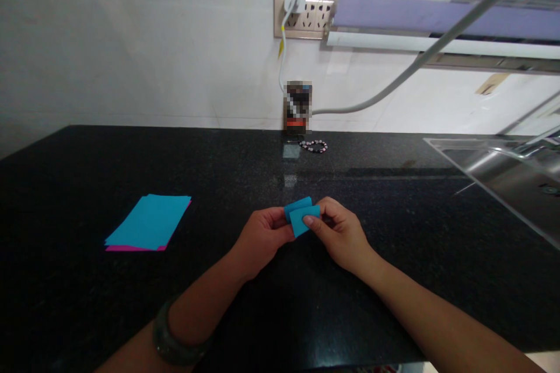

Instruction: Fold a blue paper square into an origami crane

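Between my two hands is a small piece of folded blue paper [300, 223], held above the dark countertop with its layers standing a little apart. My left hand [266, 236] pinches its left side, the fingers partly behind the paper. On the right side, my right hand [343, 233] grips it with the thumb flat on the front layer and the fingers behind. Off to the left lies a stack of paper sheets [151, 221], blue on top with magenta edges showing below. A dark bangle [164, 335] circles my left wrist.
A phone-like object with a pixelated front [298, 108] leans on the wall, its beaded strap [315, 146] on the black countertop [210, 163]. A white cable runs up to a wall socket [308, 14]. At right is a metal sink [516, 172]; a grey hose [420, 61] crosses above.
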A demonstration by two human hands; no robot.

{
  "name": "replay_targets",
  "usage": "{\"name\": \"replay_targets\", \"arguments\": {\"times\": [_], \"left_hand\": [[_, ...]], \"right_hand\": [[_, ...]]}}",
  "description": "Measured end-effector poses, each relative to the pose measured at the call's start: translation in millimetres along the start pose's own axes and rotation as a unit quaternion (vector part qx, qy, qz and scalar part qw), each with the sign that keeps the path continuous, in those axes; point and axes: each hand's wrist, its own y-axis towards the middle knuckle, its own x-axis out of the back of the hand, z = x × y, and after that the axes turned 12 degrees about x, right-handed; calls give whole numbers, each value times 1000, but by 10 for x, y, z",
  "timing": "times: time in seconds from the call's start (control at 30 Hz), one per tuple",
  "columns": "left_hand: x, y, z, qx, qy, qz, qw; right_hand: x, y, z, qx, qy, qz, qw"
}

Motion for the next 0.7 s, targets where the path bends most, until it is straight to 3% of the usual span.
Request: {"name": "replay_targets", "arguments": {"times": [0.27, 0.5, 0.7], "left_hand": [[-26, -4, -24, 22, 2, -18, 1000], [25, 25, 38, 20, -78, 37, 996], [-1, 0, 24, -23, 47, 3, 999]], "right_hand": [[-9, -7, -23, -13, 1, 0, 1000], [-6, 3, -28, -23, -7, -8, 1000], [-6, 10, -7, -17, -15, -11, 1000]]}}
